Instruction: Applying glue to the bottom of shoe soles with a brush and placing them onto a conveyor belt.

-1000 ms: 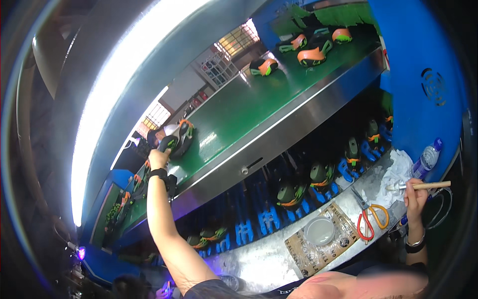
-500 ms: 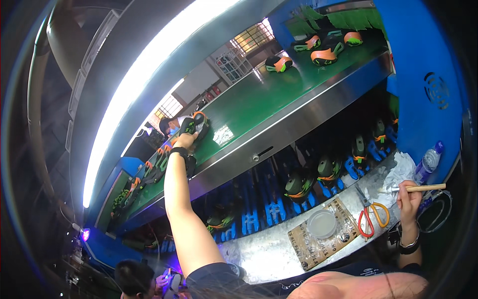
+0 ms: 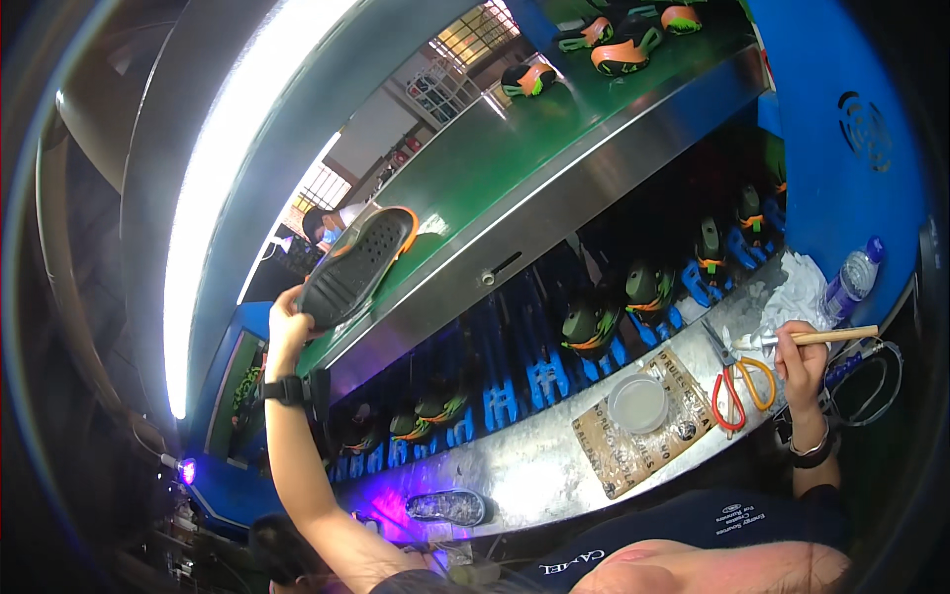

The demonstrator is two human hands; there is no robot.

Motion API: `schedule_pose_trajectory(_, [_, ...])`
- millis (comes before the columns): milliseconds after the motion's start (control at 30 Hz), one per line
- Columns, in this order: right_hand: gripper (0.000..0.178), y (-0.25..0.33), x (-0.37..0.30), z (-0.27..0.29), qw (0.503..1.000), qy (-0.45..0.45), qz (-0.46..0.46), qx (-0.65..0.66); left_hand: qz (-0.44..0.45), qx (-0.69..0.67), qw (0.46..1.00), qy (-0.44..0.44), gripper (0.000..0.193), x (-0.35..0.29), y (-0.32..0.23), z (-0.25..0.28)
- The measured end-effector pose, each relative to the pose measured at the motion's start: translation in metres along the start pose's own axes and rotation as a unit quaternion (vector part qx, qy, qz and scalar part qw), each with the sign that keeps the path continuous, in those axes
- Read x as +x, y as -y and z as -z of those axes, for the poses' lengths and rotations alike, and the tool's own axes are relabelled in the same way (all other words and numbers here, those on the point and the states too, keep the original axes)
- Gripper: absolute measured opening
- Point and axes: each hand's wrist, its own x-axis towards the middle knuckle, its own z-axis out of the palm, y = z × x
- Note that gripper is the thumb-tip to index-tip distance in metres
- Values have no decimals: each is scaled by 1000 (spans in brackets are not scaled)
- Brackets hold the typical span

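Note:
Over the green belt (image 3: pixel 445 188), my left hand (image 3: pixel 290 325) grips one end of a black shoe sole (image 3: pixel 358 265). Its broad face, with small holes, is turned toward me, and an orange edge curves round its far end. My right hand (image 3: pixel 802 364) pinches a slim brush (image 3: pixel 836 337) with a pale wooden handle. Below that hand lie scissors (image 3: pixel 737 391) with one red and one yellow handle loop. Beside them a round tub (image 3: pixel 638 403) of pale liquid stands on a brown taped sheet (image 3: pixel 609 450). Another dark sole (image 3: pixel 445 507) rests on the curved metal ledge (image 3: pixel 529 495).
Several black, green and orange shoes (image 3: pixel 625 51) sit at the belt's far right. Under the belt, more shoes (image 3: pixel 591 327) stand on blue holders (image 3: pixel 546 378). Crumpled white paper (image 3: pixel 792 295) and a clear bottle (image 3: pixel 856 277) are at the right. A person (image 3: pixel 327 226) is beyond the belt.
My left hand has moved left and nearer, from a shoe on the belt to holding the black sole up. The right hand still holds the brush. The view has shifted slightly.

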Motion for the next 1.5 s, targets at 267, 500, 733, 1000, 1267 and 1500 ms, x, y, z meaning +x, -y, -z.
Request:
schedule_pose_trajectory(267, [7, 7, -8, 3, 1000, 6, 8, 12, -95, 232, 962, 108, 73, -22, -47, -39])
schedule_pose_trajectory(500, [6, 19, -22, -1, 1000, 5, -15, 13, -200, 382, 895, 114, 75, -20, -86, -115])
schedule_pose_trajectory(733, [6, -14, -6, -46, 982, 178, -64, -5, -83, -272, 917, 281, 47, -90, -40, -114])
schedule_pose_trajectory(1000, [14, -64, -12, -102, 933, 306, -99, -160, 370, -753, 486, 244, 60, -268, 33, -216])
schedule_pose_trajectory(1267, [17, -68, -19, -113, 901, 346, -85, -247, 317, -769, 403, 380, 70, -329, 147, -236])
schedule_pose_trajectory(1500, [16, -66, -24, -111, 907, 357, -140, -175, 354, -740, 500, 276, 64, -329, 132, -218])
